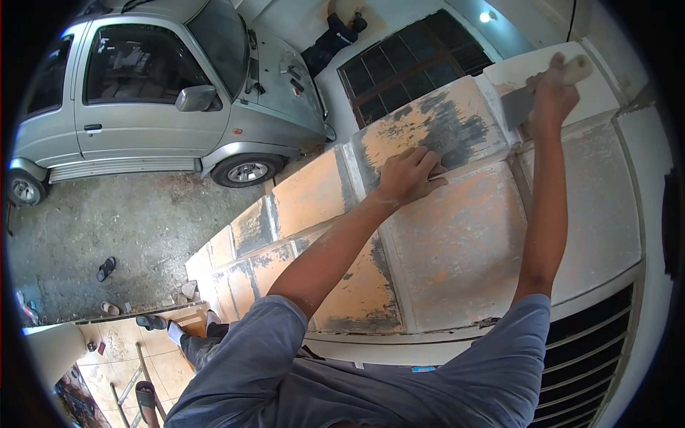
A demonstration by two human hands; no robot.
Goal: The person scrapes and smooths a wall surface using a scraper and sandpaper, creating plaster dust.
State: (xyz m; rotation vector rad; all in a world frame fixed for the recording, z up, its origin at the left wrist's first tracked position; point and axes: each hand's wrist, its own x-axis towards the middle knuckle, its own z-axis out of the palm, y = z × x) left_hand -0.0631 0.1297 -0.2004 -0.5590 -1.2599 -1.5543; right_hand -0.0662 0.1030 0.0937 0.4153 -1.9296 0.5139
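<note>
The right hand (pixel 553 100) is at the far right, above the long panelled ledge with patchy orange and dark grey paint (pixel 428 125). I see its fingers closed around a scraper with a wide grey metal blade and a pale rounded handle (pixel 517 108). The blade is near a raised whitish band (pixel 492 100); I cannot tell if it touches this.

The left hand (pixel 410 175), nearer and more to the left, rests with bent fingers at the long seam between the far and near panels. I cannot tell whether it holds something small. Between both hands I have some room over the panel.

Beyond the ledge's far edge is a dark window with many panes (pixel 414 60). To the left, the grey concrete floor (pixel 143 214) gives wide room up to a silver car (pixel 143 128). At near right, a dark slatted grille (pixel 589 357) borders the ledge.
</note>
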